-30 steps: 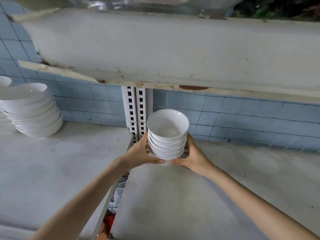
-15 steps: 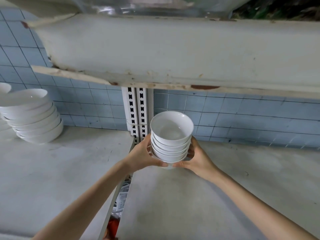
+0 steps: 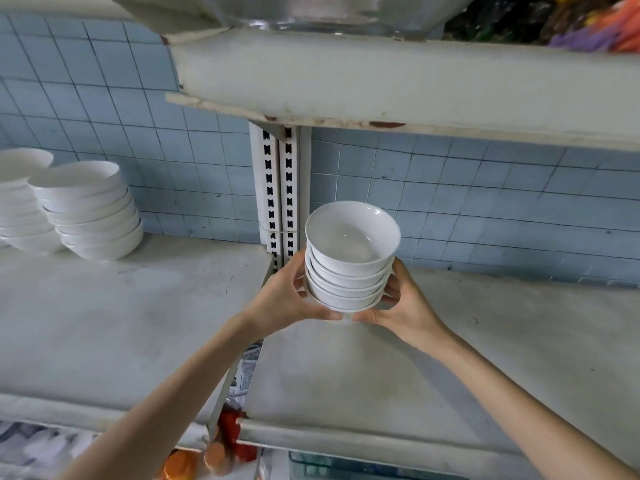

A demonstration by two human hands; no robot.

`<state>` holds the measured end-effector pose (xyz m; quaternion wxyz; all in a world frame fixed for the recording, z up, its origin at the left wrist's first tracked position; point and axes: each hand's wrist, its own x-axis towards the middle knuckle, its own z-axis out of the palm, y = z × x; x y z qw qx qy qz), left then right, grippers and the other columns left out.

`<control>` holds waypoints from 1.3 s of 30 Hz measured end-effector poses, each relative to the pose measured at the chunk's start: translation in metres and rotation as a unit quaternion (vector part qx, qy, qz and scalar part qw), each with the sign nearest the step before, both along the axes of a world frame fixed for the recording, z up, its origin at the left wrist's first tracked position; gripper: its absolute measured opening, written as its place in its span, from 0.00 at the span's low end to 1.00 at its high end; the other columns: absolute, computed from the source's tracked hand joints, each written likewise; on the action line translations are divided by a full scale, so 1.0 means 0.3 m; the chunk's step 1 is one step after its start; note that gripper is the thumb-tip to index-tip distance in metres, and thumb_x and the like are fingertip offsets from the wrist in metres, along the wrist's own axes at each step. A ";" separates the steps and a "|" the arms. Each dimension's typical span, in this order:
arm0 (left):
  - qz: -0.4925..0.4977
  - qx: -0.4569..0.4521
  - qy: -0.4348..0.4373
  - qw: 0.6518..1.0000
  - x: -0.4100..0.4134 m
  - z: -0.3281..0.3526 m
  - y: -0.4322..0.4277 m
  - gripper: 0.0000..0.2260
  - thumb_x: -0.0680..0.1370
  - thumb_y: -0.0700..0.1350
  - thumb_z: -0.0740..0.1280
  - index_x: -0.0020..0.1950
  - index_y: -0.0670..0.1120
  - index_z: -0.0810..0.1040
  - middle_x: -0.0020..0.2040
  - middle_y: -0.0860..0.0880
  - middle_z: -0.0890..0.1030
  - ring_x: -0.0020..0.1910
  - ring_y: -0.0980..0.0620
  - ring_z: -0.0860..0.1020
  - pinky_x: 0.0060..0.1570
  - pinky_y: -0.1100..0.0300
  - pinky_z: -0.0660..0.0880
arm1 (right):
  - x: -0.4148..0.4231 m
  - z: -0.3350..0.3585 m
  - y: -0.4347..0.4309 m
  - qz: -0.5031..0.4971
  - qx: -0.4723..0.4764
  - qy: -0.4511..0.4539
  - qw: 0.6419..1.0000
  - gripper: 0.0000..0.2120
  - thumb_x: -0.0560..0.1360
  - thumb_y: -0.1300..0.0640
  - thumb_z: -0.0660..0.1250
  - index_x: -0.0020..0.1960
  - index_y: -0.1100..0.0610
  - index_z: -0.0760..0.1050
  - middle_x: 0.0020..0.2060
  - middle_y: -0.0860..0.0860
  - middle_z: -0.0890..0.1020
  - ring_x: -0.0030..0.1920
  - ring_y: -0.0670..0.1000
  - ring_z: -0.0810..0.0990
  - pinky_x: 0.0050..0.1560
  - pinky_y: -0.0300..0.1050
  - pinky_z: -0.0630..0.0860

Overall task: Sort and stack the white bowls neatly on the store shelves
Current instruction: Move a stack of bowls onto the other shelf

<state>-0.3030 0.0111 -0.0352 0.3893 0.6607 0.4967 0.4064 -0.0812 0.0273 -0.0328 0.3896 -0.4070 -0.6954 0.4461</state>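
Bowl stack [image 3: 349, 268] upright, mouths up, between both hands.

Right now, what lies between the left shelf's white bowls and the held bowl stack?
Head view: bare grey shelf top, then the gap between shelf boards, then the left hand gripping the white bowl stack.

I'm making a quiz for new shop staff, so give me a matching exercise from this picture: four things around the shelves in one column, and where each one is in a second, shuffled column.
Things
1. small bowl stack
2. wide bowl stack
3. slotted upright
4. upper shelf

Places
A. against the tiled wall, mid-frame
B. overhead, rust marks on its front edge
C. held between the left hand and right hand
D. standing at the far left

Pairs: 1-C, 2-D, 3-A, 4-B
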 end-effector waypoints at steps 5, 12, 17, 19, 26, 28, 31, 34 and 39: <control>0.028 0.008 0.001 1.000 0.038 0.028 -0.143 0.48 0.57 0.53 0.82 0.72 0.55 0.64 0.61 0.58 0.79 0.62 0.56 0.77 0.64 0.48 0.73 | 0.031 0.015 -0.099 0.028 0.004 0.005 1.000 0.50 0.56 0.54 0.80 0.72 0.50 0.59 0.60 0.44 0.78 0.60 0.43 0.77 0.60 0.41 0.74; 0.068 0.029 0.006 0.997 0.103 0.035 -0.365 0.45 0.59 0.52 0.82 0.72 0.52 0.65 0.61 0.58 0.79 0.62 0.54 0.77 0.63 0.45 0.73 | 0.084 0.021 -0.251 0.077 0.000 0.016 0.997 0.50 0.55 0.52 0.80 0.71 0.46 0.58 0.60 0.45 0.77 0.59 0.44 0.77 0.60 0.44 0.75; 0.104 0.022 0.003 0.994 0.122 0.019 -0.497 0.45 0.58 0.54 0.82 0.71 0.52 0.66 0.62 0.57 0.79 0.63 0.54 0.76 0.64 0.45 0.73 | 0.092 0.019 -0.338 0.116 0.001 0.001 0.993 0.51 0.56 0.54 0.79 0.72 0.46 0.55 0.60 0.43 0.76 0.58 0.38 0.76 0.57 0.33 0.74; 0.112 0.025 0.004 0.993 0.112 0.019 -0.534 0.45 0.59 0.52 0.82 0.71 0.51 0.66 0.62 0.56 0.78 0.63 0.54 0.76 0.64 0.45 0.73 | 0.079 0.022 -0.360 0.129 0.001 -0.004 0.992 0.51 0.56 0.53 0.79 0.72 0.44 0.55 0.60 0.41 0.75 0.59 0.37 0.75 0.58 0.33 0.73; 0.135 0.032 -0.009 0.990 -0.006 0.035 -0.610 0.41 0.61 0.43 0.82 0.69 0.53 0.66 0.62 0.56 0.79 0.63 0.55 0.76 0.64 0.51 0.73 | -0.053 0.049 -0.401 0.160 0.012 -0.012 0.987 0.49 0.56 0.52 0.79 0.69 0.40 0.55 0.61 0.40 0.74 0.60 0.37 0.74 0.57 0.31 0.73; 0.139 0.034 -0.011 0.990 -0.063 0.039 -0.619 0.43 0.60 0.46 0.82 0.71 0.51 0.66 0.62 0.54 0.78 0.63 0.53 0.76 0.64 0.49 0.73 | -0.112 0.057 -0.404 0.166 0.014 -0.007 0.986 0.49 0.56 0.52 0.79 0.70 0.41 0.55 0.61 0.41 0.75 0.59 0.37 0.75 0.57 0.33 0.73; 0.147 0.029 -0.013 0.989 -0.170 0.055 -0.630 0.43 0.59 0.49 0.82 0.70 0.51 0.66 0.62 0.53 0.78 0.63 0.53 0.76 0.64 0.47 0.73 | -0.221 0.066 -0.412 0.170 0.018 -0.004 0.985 0.52 0.56 0.52 0.79 0.73 0.44 0.54 0.61 0.41 0.75 0.60 0.38 0.75 0.59 0.36 0.74; 0.143 0.034 -0.001 0.989 -0.291 0.073 -0.642 0.42 0.59 0.48 0.82 0.70 0.51 0.67 0.62 0.53 0.78 0.63 0.52 0.76 0.64 0.46 0.73 | -0.344 0.072 -0.431 0.171 0.020 0.008 0.985 0.51 0.57 0.54 0.79 0.73 0.46 0.55 0.60 0.40 0.76 0.59 0.37 0.75 0.55 0.35 0.75; 0.147 0.034 0.011 0.988 -0.508 0.090 -0.682 0.43 0.57 0.51 0.81 0.69 0.53 0.67 0.62 0.55 0.78 0.62 0.55 0.76 0.61 0.54 0.75 | -0.563 0.070 -0.473 0.173 0.014 0.026 0.985 0.46 0.58 0.57 0.79 0.67 0.38 0.57 0.62 0.43 0.74 0.59 0.38 0.75 0.55 0.34 0.75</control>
